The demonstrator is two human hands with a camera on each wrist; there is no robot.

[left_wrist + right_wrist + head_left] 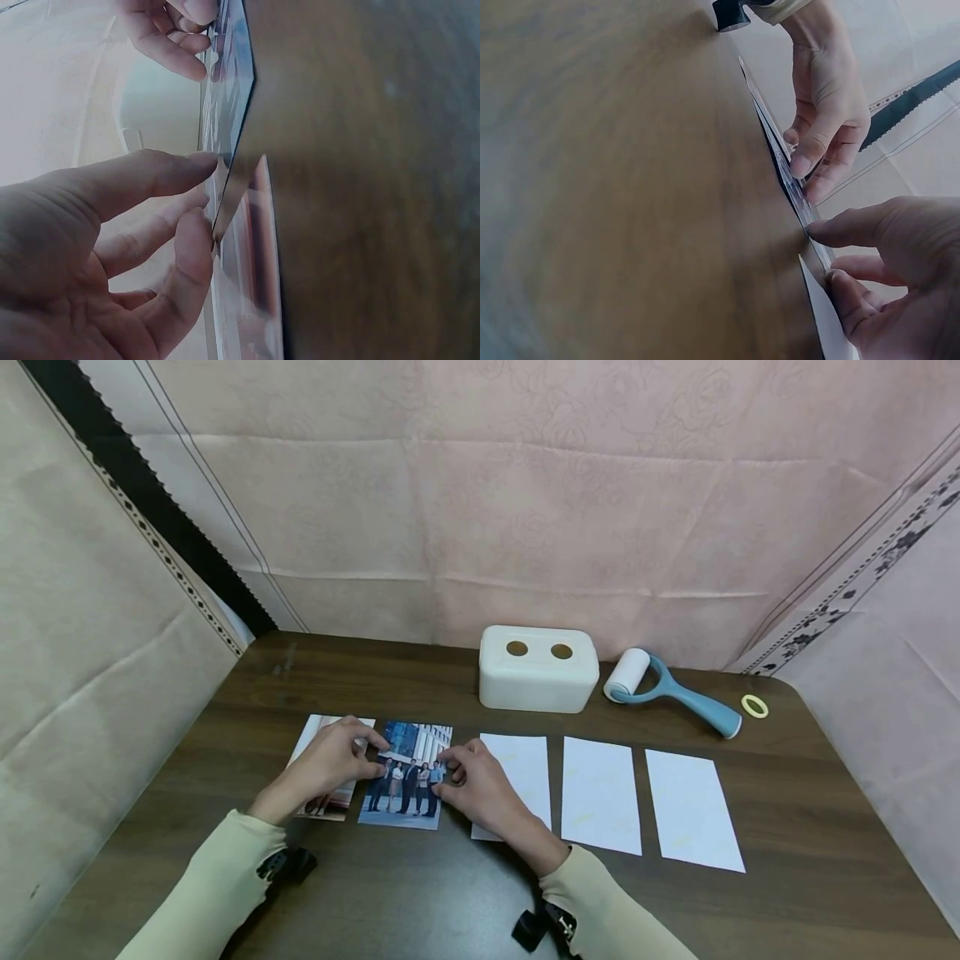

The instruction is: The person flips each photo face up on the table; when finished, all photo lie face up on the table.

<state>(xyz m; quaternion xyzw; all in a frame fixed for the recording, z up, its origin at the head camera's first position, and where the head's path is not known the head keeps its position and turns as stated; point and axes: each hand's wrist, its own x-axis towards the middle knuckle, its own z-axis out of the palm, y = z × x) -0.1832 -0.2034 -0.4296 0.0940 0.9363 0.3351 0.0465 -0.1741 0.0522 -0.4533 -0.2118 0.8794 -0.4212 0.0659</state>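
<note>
A photo print (406,781) of several people before tall buildings lies on the brown table. My left hand (333,762) holds its left edge with thumb and fingertips, and my right hand (478,781) holds its right edge the same way. Under the left forearm and hand, a second photo (327,807) is partly covered. To the right, a white sheet (522,768) is partly hidden by my right hand and wrist. In the left wrist view the photo (238,82) appears nearly edge-on, so any gap under it is hard to judge.
Two more white sheets (600,797) (693,810) lie in a row further right. Behind them stand a white box (536,685) with two round holes and a lint roller (697,703) with a blue handle. A yellow-green ring (745,704) lies beside the roller. Pale cloth (525,527) hangs behind the table.
</note>
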